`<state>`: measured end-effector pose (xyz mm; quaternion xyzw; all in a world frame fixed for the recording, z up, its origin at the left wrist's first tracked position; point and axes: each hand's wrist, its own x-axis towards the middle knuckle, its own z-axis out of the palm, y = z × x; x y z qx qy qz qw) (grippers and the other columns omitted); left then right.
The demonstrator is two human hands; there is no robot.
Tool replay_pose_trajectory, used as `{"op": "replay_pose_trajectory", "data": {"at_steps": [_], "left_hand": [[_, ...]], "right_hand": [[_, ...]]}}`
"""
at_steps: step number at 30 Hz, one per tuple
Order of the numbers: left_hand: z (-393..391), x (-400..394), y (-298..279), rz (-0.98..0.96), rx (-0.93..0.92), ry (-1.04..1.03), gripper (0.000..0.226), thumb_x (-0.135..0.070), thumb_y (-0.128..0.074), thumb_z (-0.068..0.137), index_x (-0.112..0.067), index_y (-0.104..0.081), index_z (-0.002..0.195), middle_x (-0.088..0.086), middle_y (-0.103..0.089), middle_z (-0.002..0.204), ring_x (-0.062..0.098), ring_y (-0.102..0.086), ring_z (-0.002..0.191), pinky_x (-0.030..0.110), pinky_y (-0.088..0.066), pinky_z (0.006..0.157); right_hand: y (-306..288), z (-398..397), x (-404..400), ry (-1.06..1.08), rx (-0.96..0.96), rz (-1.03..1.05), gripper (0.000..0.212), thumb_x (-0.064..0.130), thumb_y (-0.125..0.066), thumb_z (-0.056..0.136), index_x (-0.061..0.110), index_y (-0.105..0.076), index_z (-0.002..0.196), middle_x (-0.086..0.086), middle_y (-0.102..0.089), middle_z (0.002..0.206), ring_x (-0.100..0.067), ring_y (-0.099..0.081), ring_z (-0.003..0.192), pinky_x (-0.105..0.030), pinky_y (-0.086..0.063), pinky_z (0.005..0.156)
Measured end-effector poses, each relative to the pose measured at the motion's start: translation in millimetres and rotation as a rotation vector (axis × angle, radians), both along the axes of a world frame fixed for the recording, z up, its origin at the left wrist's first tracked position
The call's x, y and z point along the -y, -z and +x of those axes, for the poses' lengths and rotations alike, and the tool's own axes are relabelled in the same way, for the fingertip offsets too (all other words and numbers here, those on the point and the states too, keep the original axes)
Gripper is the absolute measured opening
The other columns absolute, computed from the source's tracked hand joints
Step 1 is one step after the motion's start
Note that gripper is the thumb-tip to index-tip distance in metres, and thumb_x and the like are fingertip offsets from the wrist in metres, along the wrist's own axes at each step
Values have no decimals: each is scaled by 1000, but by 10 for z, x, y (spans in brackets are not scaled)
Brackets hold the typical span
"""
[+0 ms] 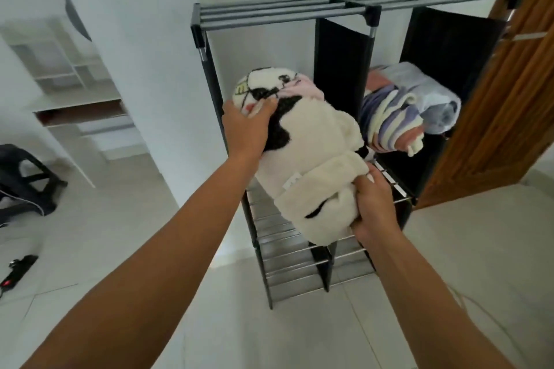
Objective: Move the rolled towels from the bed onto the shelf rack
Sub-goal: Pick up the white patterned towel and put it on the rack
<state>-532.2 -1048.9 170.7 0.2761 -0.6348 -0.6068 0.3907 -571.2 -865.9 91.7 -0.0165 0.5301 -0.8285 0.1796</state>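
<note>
A thick rolled towel (311, 156), cream with black patches and some pink at its far end, lies half inside the left compartment of the black shelf rack (281, 13). My left hand (248, 129) grips its far left side. My right hand (373, 204) grips its near end, which sticks out over the rack's front rail. In the right compartment rest a striped purple, cream and pink rolled towel (389, 120) and a light blue one (431, 102) behind it. The bed is out of view.
A wooden door (509, 99) stands ajar just right of the rack. The rack's lower tiers of metal rods (287, 260) hold nothing. At the left are a white desk (81, 111), a dark stool (27, 177) and a power strip (18, 271) on the tiled floor.
</note>
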Motion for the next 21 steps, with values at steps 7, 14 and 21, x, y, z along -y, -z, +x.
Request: {"op": "replay_pose_trajectory", "data": {"at_steps": [7, 14, 21], "left_hand": [[-663, 526, -362, -388, 146, -86, 70, -35, -69, 76, -11, -40, 135, 11, -44, 134, 25, -48, 122, 41, -43, 105], [-1039, 919, 331, -522, 683, 243, 80, -46, -57, 62, -16, -50, 136, 8, -51, 143, 27, -49, 130, 41, -43, 107], [-1080, 1095, 499, -511, 820, 150, 82, -37, -59, 84, -9, -19, 149, 18, -22, 156, 37, -24, 143, 48, -29, 114]], "right_hand": [[5, -474, 868, -93, 83, -172, 46, 20, -65, 81, 12, -57, 125, -17, -67, 121, -35, -63, 111, -57, -51, 93], [160, -664, 1535, -317, 58, 115, 38, -2, -59, 84, 7, -50, 121, -14, -65, 110, -25, -63, 92, -32, -52, 73], [215, -734, 1601, -331, -119, 336, 48, 9, -64, 86, 16, -49, 131, -2, -61, 105, -3, -53, 69, -10, -42, 49]]}}
